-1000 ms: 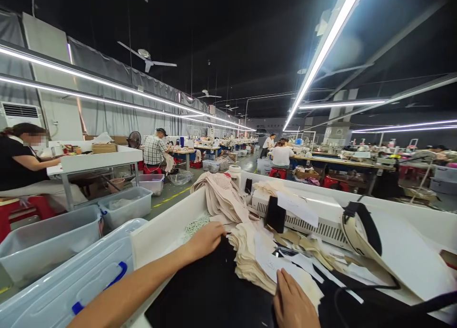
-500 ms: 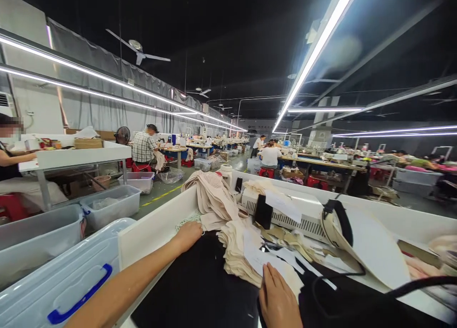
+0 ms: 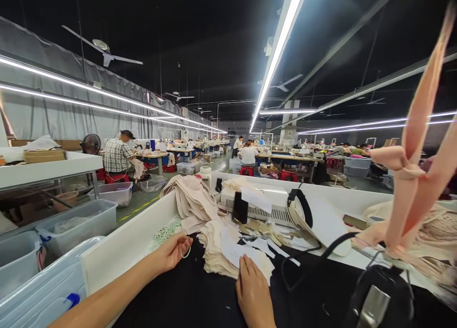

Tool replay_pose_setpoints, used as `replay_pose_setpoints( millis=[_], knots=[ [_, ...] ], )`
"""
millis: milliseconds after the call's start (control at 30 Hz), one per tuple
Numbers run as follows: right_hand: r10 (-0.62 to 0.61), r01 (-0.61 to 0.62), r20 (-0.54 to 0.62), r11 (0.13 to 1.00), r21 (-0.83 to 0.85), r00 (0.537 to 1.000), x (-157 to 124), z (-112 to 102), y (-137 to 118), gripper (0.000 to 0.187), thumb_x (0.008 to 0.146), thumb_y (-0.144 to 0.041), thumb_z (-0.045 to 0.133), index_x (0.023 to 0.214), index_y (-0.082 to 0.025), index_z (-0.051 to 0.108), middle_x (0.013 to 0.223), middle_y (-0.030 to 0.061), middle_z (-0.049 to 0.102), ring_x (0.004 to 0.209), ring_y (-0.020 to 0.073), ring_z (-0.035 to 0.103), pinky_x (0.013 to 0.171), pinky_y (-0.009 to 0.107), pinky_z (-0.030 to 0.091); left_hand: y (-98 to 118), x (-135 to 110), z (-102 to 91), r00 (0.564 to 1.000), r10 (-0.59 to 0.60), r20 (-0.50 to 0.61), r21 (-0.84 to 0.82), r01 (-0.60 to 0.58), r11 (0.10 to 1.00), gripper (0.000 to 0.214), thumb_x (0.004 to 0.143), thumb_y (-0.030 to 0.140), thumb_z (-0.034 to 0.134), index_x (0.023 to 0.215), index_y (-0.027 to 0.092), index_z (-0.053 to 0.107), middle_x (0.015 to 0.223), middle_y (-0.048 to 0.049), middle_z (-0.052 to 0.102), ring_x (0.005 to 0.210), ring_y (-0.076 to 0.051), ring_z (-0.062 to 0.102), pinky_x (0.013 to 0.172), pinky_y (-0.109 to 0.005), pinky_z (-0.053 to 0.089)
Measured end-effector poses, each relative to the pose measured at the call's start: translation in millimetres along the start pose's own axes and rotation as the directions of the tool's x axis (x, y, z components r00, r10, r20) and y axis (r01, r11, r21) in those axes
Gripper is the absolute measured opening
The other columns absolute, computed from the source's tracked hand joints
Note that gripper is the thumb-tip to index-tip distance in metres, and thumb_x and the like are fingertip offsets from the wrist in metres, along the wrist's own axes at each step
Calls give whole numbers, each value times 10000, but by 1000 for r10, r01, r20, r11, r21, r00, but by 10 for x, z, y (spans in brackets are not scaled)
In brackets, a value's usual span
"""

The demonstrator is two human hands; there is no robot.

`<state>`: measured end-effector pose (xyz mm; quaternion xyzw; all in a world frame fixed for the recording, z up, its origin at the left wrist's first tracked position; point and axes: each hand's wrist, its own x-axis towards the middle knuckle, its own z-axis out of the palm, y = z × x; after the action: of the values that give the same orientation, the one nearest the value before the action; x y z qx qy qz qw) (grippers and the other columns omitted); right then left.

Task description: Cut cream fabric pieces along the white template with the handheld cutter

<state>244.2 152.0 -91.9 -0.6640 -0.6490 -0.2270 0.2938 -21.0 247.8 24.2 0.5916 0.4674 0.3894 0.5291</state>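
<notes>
In the head view, my left hand [image 3: 174, 253] pinches a thin pale green cord loop [image 3: 186, 254] that hangs just below the fingertips. Right behind it, against the white side wall, lies a tangled heap of the same pale green loops [image 3: 167, 232]. My right hand [image 3: 253, 290] lies with fingers stretched out at the near edge of a stack of cream fabric pieces [image 3: 216, 252]. A white paper sheet with faint writing [image 3: 233, 252] rests on top of this stack, by the fingertips.
Behind the stack are a draped pile of beige fabric [image 3: 191, 194], a white vented box [image 3: 264, 199] and paper scraps. At right, pink fabric strips [image 3: 410, 190] rise above a black machine part [image 3: 382, 294]. Lidded plastic bins [image 3: 53, 275] stand left; people sit at tables beyond.
My left hand has drawn back from the pale green heap with a loop in its fingers. The view has turned right, bringing the pink strips and machine part into sight.
</notes>
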Motion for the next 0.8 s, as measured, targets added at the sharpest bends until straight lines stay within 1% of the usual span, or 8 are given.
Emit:
replay_pose_setpoints(
  millis=[133,333,400,467,533,600,700,800],
  knots=[
    [20,-20,4,1000,9,1000,13,-14,-38,544,868,20,445,1347,-130,655,1416,145,678,1305,288,649,1094,420,505,172,-261,119,973,37,227,13,-41,999,172,1038,230,593,1092,109,702,1082,-117,717,929,-194,748,728,-250,625],
    [41,-41,-10,997,62,999,12,-1,-86,546,852,37,451,1343,-91,655,1407,186,675,1314,311,641,1106,440,494,422,-448,595,839,114,533,202,-257,945,542,978,378,657,1485,215,559,1435,-150,623,1221,-305,689,848,-332,630],
    [48,-47,-14,995,91,999,12,27,-88,530,856,22,461,1339,-78,655,1404,204,672,1318,325,637,1106,457,495,510,-357,806,780,109,616,292,-354,888,663,910,385,736,1525,256,524,1533,-108,553,1312,-342,618,1003,-413,575],
    [57,-55,-16,991,125,998,14,66,-89,515,858,-1,471,1333,-73,657,1394,215,675,1312,337,640,1096,471,506,578,-190,1024,733,97,673,386,-460,800,805,790,313,842,1527,258,524,1630,-78,436,1472,-381,434,1193,-471,403],
    [71,-67,-21,985,160,997,17,103,-95,508,862,-21,473,1332,-79,657,1391,215,677,1308,340,642,1093,479,510,605,17,1233,710,63,702,477,-533,699,994,698,282,917,1572,196,451,1683,-130,323,1561,-391,250,1282,-493,219],
    [92,-85,-27,977,195,995,19,130,-114,514,861,-25,467,1333,-99,658,1394,204,678,1314,333,638,1107,481,501,588,218,1406,701,4,713,561,-574,597,1051,696,316,937,1582,123,405,1673,-212,306,1568,-408,217,1288,-535,168],
    [128,-115,-33,960,253,991,19,142,-161,516,859,-25,462,1323,-123,663,1380,195,687,1315,324,636,1128,487,481,509,457,1559,707,-81,702,660,-604,447,899,808,386,886,1538,101,444,1629,-243,361,1547,-424,259,1260,-607,215],
    [165,-149,-24,936,320,986,16,129,-207,538,855,-18,448,1334,-143,659,1396,182,679,1332,317,622,1144,496,462,425,622,1595,725,-166,669,729,-596,337,507,995,377,712,1425,158,558,1477,-160,543,1361,-354,535,1120,-596,451]
  ],
)
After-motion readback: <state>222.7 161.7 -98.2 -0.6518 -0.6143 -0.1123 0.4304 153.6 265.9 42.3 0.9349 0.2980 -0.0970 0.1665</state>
